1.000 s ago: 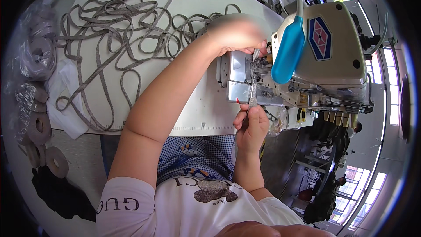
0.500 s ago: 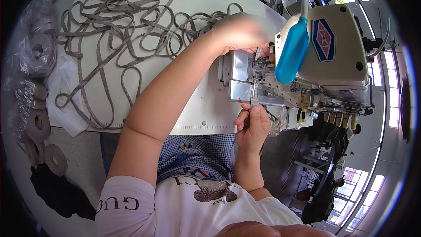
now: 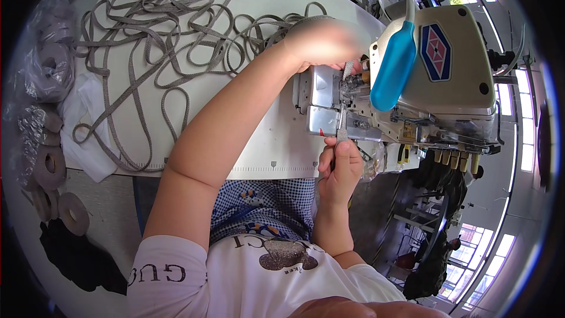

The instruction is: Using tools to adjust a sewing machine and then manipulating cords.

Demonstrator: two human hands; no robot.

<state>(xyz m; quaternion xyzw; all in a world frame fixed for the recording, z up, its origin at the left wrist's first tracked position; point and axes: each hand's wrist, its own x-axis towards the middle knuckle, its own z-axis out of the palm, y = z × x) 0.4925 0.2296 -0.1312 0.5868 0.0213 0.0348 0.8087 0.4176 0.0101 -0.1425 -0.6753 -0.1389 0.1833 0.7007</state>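
A flat grey woven strap runs into a sewing machine at its metal bed. At the far side of the bed, my left hand is closed with its fingertips on the strap; its upper part is blurred. My right hand sits at the near edge of the bed, thumb and fingers pinched around a grey strap end. A thin shiny metal piece reaches from there toward the needle area; I cannot tell whether the right hand grips it too.
Long loose loops of grey strap cover the left of the white table. A blue padded piece hangs on the machine's front. Rolls of tape, plastic bags and white cloth lie at the far left.
Both hands keep almost the same place at the machine. The strap beside my left fingertips has shifted slightly, and the loose loops on the table have moved a little.
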